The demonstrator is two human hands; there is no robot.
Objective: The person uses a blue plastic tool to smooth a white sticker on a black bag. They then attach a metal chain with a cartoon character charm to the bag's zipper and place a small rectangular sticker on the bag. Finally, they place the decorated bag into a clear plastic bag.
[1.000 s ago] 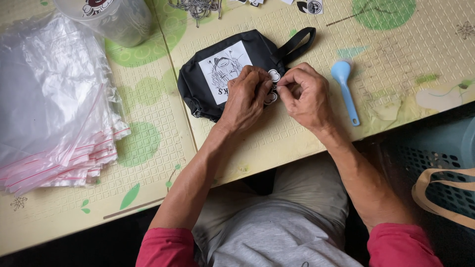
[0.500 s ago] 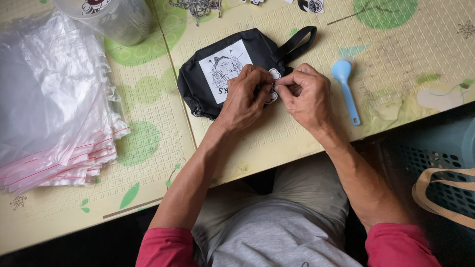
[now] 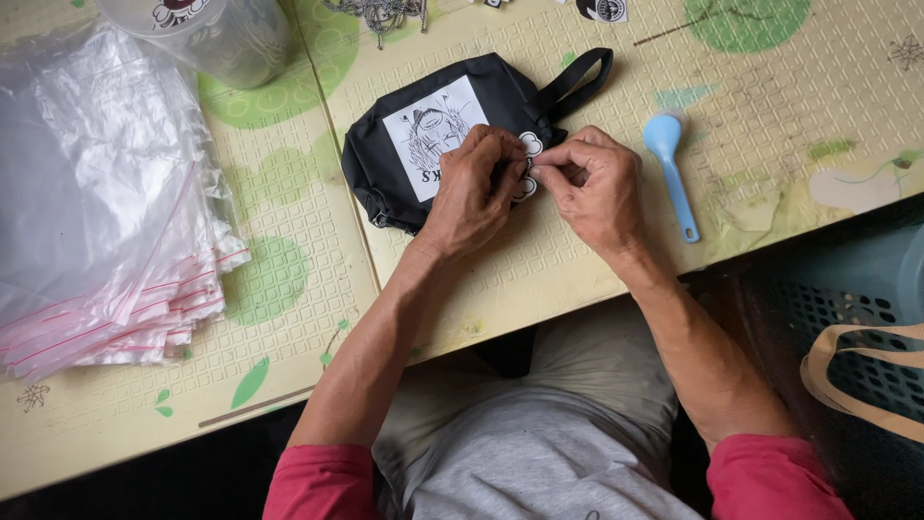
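Here, a small black pouch (image 3: pixel 371 183) with a white printed patch (image 3: pixel 433 140) on its face is seen lying flat on the surface (image 3: pixel 539 279), and everything else can be placed from it. Both hands are met at the pouch's right end, just below its strap loop (image 3: pixel 577 82). The left hand (image 3: pixel 472 188) is laid over the pouch's lower right corner, fingers curled down and pressed on the fabric. The right hand (image 3: pixel 597 188) is brought in from the pouch's right, thumb and forefinger closed in a pinch. Small white rounded pieces (image 3: pixel 531 144) are visible between the two hands, touching the pouch's edge. Whether these are actually held in the pinch, or only something hidden behind them is held, cannot be told, since the fingertips cover the join.

The step in hand is judged to be fine work on a small fitting at the pouch's end, with the pouch steadied by one hand. A precise, steady fingertip grip would be called for, with the pouch kept from sliding.

Right of the pouch, well apart, a light blue spoon (image 3: pixel 674 178) is laid. Left of the pouch a stack of clear plastic bags (image 3: pixel 96 212) is spread, and above and left of it a clear cup (image 3: pixel 226 39) is stood. Above the pouch some metal chains (image 3: pixel 380 12) are heaped.
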